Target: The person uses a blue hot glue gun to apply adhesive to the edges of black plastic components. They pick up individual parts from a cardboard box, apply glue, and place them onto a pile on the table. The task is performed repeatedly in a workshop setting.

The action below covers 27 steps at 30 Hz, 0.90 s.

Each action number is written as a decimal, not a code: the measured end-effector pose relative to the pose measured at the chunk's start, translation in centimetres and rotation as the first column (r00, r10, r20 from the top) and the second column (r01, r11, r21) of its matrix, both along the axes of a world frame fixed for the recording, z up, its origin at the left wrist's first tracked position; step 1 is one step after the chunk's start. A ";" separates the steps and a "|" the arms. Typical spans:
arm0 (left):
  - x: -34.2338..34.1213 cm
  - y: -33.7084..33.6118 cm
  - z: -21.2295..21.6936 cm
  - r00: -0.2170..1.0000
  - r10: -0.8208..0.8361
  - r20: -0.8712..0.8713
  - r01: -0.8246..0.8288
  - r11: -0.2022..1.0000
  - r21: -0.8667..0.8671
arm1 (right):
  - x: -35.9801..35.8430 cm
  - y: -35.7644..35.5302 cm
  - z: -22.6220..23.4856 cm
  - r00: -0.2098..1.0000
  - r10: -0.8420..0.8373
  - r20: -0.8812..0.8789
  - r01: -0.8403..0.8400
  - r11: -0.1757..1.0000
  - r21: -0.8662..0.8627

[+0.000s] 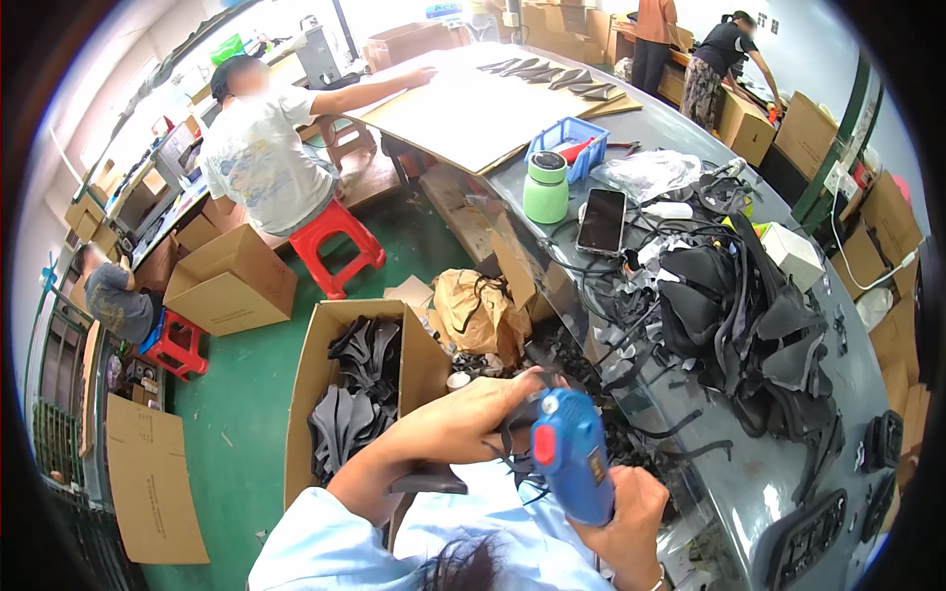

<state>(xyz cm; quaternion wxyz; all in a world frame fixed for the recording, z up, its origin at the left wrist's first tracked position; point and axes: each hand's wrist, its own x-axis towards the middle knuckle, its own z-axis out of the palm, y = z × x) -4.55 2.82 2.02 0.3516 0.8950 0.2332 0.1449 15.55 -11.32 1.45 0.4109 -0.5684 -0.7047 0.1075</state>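
My right hand [631, 522] is wrapped round a blue handheld power tool [574, 463] with a red spot on its side. The tool's working end points away from me and is hard to make out. My left hand [493, 399] is closed on a thin black piece [514, 433] close against the tool, partly hidden by it. Another dark flat piece [429, 480] shows under my left forearm. On the table to the right lies a heap of black moulded pieces [729, 315] with loose strips. Left of my arm, an open carton [424, 360] contains several similar black pieces.
The grey table [680, 414] bears a phone [602, 221], a green bottle [546, 187], a blue basket [567, 135] and black trays [808, 540]. Black scraps and crumpled brown paper [480, 313] lie beside it. A seated person [261, 158] reaches onto a white board [463, 118]; others work farther off.
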 end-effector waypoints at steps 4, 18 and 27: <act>2.8 -1.7 1.2 0.985 -0.159 0.069 0.167 0.759 -0.630 | 0.6 1.5 -0.7 0.940 -0.065 -0.335 0.034 0.995 -0.097; 7.0 -9.3 -5.0 0.505 0.692 0.516 0.374 0.364 -0.853 | 1.5 3.1 -0.1 0.597 -0.254 -0.761 0.175 0.967 -0.186; 4.9 -5.4 -1.2 0.087 0.790 0.607 0.122 0.597 -0.793 | 0.4 0.4 -2.6 0.981 -0.174 -0.091 0.168 0.983 -0.067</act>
